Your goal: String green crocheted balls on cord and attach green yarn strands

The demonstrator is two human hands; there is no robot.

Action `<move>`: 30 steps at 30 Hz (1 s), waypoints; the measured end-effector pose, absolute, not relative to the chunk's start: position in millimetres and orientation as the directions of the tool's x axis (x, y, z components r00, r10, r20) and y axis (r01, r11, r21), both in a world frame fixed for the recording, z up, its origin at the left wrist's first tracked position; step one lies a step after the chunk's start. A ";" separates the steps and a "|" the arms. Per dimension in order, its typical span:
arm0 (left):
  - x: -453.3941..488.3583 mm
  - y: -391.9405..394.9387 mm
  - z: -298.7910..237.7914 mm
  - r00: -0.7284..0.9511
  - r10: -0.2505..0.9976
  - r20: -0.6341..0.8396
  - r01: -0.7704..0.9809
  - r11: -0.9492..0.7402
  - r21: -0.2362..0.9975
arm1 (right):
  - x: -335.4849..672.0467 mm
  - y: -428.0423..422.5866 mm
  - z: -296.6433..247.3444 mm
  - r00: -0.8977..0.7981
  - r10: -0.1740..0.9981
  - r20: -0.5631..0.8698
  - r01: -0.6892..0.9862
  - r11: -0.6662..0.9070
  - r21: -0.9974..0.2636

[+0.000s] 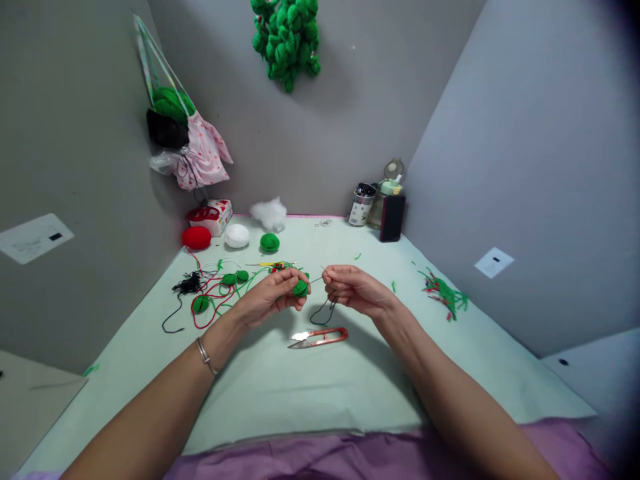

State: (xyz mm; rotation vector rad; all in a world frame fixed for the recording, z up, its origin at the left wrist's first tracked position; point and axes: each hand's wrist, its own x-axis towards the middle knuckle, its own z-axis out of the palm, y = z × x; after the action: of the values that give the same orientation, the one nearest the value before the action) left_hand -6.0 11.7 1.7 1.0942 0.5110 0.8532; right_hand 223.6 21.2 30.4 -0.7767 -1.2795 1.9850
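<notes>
holds a small green ball (300, 289) between the thumb and fingers of the left hand (278, 291), above the pale table cover (380, 373), near its middle. pinches with the right hand (353, 287) just beside, fingertips closed on one end of a fine dark line (316, 280) stretching over to the ball; cannot tell needle from thread there. has a loop of black thread (323, 323) below the right hand. has orange-handled snips (323, 339) lying with blades apart, nearer than both hands. to the left, shows black-marked green balls (201, 305) among loose red yarn (200, 327), near a tangle of black yarn (189, 284). farther back, shows a thin yellow-handled tool (270, 264), then a green yarn ball (270, 243), a white ball (237, 236) and a red ball (197, 238) in a row, in front of white stuffing (270, 214) and a tissue box (215, 219). at the back right, shows a pale can (361, 209) and, past a bottle (391, 187), a dark phone (393, 219) standing upright. on the right, shows a pile of green and red yarn scraps (446, 293). high on the wall (350, 120), shows a hanging cluster of green pieces (286, 43).
</notes>
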 end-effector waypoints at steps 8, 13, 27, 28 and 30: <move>-5.0 10.1 -0.1 0.597 0.802 0.005 -0.299 0.216 0.930 | 223.7 21.2 28.2 -0.572 0.815 -0.099 -0.083 -0.178 -0.981; -2.3 12.8 -7.1 0.541 0.840 -0.048 -0.261 0.222 0.940 | 220.9 17.9 28.8 -0.545 0.836 -0.069 -0.073 -0.129 -0.989; 2.7 8.2 -4.7 0.502 0.864 0.027 -0.212 0.093 0.973 | 221.1 19.4 28.9 -0.563 0.813 -0.147 -0.169 -0.288 -0.943; 2.8 7.9 -4.0 0.490 0.871 0.046 -0.210 0.067 0.975 | 221.6 19.9 28.3 -0.561 0.814 -0.148 -0.176 -0.292 -0.940; 3.0 6.6 -1.9 0.491 0.868 0.069 -0.217 0.045 0.975 | 222.2 19.7 28.2 -0.546 0.829 -0.121 -0.167 -0.249 -0.954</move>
State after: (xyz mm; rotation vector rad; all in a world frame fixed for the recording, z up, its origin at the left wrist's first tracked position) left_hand 3.0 6.6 -1.9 1.2575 0.6626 0.9284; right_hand 222.2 19.7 28.2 -0.8499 -1.3117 1.8664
